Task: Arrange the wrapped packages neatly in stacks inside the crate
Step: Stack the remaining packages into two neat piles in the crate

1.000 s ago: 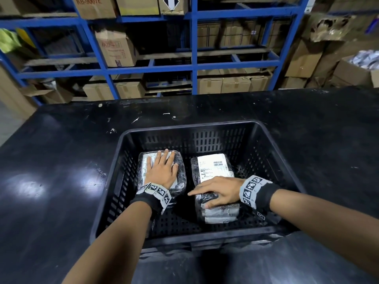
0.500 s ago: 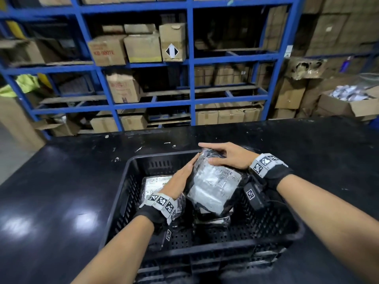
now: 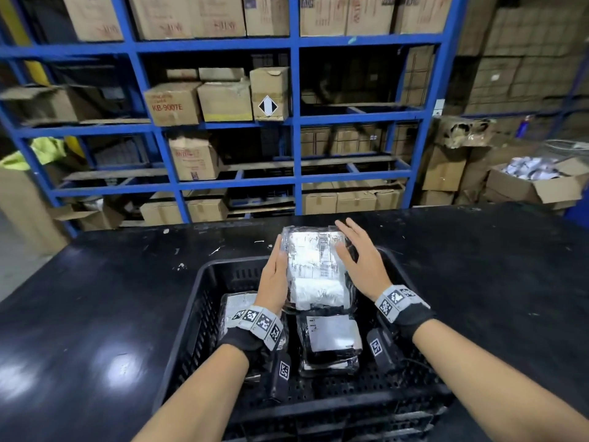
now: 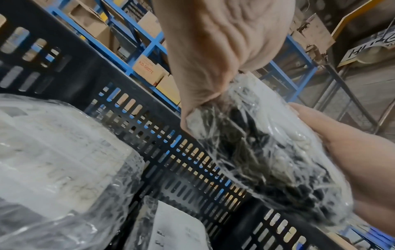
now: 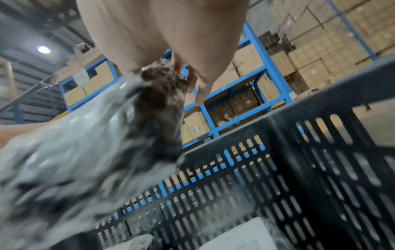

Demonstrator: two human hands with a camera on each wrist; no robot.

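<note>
Change: package (image 3: 314,269) lifted from right stack (image 3: 331,341), held above crate (image 3: 200,301).
Hands: left hand (image 3: 274,277) gripped its edge; right hand (image 3: 360,261) pressed it, fingers straight.
Implication: restacking probably unfinished.

surface: black table (image 3: 95,298) | on it: black slotted crate (image 3: 204,317)

Your crate (image 3: 194,330) is black, with rows of slots. The uppermost package (image 3: 315,275) shows glossy clear wrap over black, with a white label (image 3: 306,250). Your wristbands (image 3: 258,322) carry black-and-white square codes. The worktop (image 3: 95,298) is black; the shelving (image 3: 296,122) blue.
</note>
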